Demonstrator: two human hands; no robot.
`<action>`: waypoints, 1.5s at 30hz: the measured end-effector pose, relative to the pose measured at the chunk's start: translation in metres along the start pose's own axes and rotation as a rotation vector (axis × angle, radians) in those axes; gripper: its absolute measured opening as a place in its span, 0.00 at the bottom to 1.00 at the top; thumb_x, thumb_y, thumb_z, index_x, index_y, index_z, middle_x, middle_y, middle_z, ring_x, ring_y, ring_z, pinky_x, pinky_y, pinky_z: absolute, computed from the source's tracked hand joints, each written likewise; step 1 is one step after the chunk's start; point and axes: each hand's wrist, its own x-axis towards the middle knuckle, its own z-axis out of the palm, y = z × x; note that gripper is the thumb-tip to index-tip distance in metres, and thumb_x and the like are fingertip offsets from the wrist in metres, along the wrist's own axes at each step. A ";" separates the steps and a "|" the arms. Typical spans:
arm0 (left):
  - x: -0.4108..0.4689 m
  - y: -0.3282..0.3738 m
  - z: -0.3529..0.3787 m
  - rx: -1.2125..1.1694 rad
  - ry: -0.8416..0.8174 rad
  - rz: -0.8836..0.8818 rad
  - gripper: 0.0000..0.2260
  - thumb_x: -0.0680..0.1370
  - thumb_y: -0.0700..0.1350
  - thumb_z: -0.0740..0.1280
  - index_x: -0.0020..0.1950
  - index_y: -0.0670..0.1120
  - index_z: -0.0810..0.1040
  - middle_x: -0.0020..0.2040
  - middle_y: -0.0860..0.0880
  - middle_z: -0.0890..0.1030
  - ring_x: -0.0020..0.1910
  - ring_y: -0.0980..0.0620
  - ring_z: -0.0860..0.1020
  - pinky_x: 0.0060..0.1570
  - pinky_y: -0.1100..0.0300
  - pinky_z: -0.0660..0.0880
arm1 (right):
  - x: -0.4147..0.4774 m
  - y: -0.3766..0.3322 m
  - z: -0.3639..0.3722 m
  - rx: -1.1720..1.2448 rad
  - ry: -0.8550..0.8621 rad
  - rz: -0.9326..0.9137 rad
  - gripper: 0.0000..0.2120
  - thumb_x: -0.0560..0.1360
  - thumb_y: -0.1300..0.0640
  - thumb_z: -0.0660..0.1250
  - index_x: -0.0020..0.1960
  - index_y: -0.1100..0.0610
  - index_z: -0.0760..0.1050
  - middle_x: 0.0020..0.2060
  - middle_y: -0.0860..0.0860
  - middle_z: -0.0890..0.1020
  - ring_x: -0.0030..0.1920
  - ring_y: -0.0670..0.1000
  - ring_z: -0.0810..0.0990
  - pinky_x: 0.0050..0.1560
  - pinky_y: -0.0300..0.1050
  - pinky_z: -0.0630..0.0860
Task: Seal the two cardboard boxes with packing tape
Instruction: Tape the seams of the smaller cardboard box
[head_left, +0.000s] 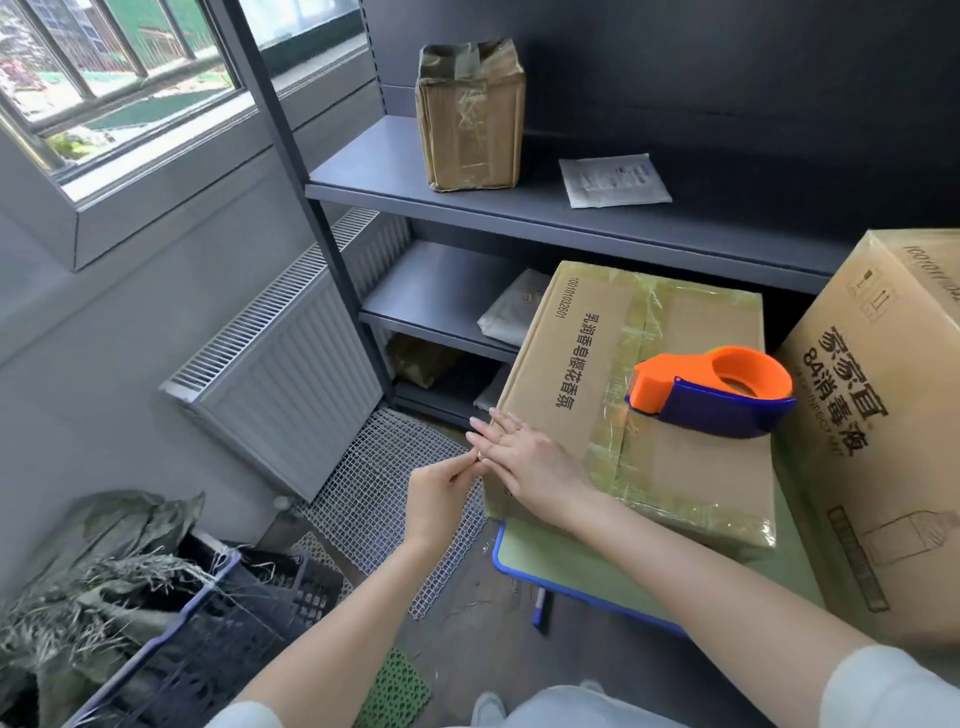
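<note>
— Where are the hands?
— Right hand (524, 462) lies flat on the box (711, 322) corner, fingers straight. Left hand (439, 493) pinches a small bit (480, 457) beside it; I cannot tell what.
— The dispenser (711, 395)?
— On that box.

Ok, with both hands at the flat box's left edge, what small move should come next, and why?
Likely the right hand should reach for the tape dispenser. The flat box already shows tape along its seam and edges, the dispenser sits idle on top, and the left hand only pinches a small scrap at the left edge.
</note>
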 end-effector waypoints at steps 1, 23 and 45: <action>0.001 -0.001 -0.001 0.021 -0.004 0.021 0.10 0.74 0.40 0.71 0.55 0.41 0.82 0.37 0.52 0.83 0.32 0.53 0.77 0.39 0.60 0.76 | 0.000 -0.001 0.000 0.015 0.000 0.008 0.20 0.81 0.55 0.53 0.73 0.53 0.61 0.73 0.47 0.60 0.75 0.50 0.52 0.74 0.41 0.43; 0.004 0.063 0.050 0.319 -0.294 1.080 0.17 0.70 0.45 0.75 0.56 0.39 0.82 0.55 0.43 0.82 0.55 0.45 0.80 0.52 0.47 0.78 | -0.150 0.057 -0.048 -0.183 -0.101 0.411 0.30 0.76 0.39 0.55 0.70 0.34 0.39 0.71 0.37 0.43 0.72 0.46 0.36 0.70 0.44 0.34; -0.021 0.090 0.082 0.368 -0.292 1.039 0.16 0.70 0.44 0.75 0.55 0.41 0.82 0.56 0.46 0.82 0.58 0.48 0.79 0.57 0.48 0.76 | -0.176 0.073 -0.052 -0.057 -0.092 0.392 0.29 0.78 0.38 0.46 0.75 0.45 0.43 0.74 0.41 0.45 0.74 0.45 0.39 0.72 0.45 0.35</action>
